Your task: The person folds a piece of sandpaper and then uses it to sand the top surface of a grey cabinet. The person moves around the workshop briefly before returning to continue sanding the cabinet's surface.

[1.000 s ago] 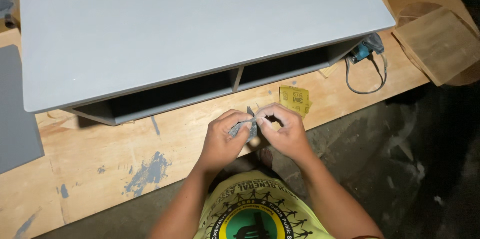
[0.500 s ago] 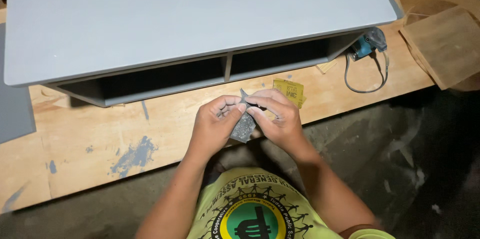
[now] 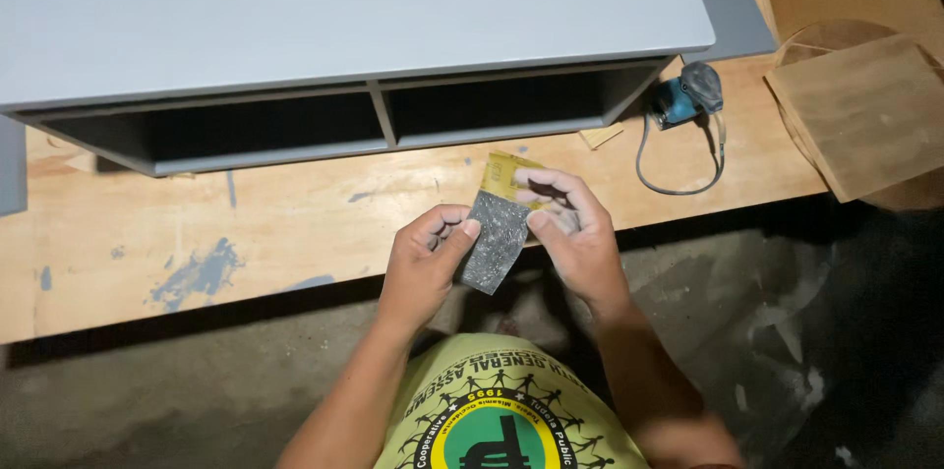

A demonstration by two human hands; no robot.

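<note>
Both hands hold one small sheet of sandpaper (image 3: 497, 233) in front of my chest, at the near edge of the wooden workbench (image 3: 295, 223). Its dark grey grit side faces up and a yellow backing shows at its top end. My left hand (image 3: 423, 263) pinches the sheet's left edge with thumb and fingers. My right hand (image 3: 575, 233) grips its right edge and top. A grey painted cabinet (image 3: 334, 27) with two open compartments lies on the bench just beyond the hands.
A blue electric sander (image 3: 688, 95) with a looped cord rests at the cabinet's right end. Plywood pieces (image 3: 860, 110) lie at the far right. Blue-grey paint smears mark the bench at the left. Below the bench is a dusty concrete floor (image 3: 787, 331).
The crumpled sandpaper has been spread out flat between the two hands. The view has shifted, so the cabinet now sits higher and further left.
</note>
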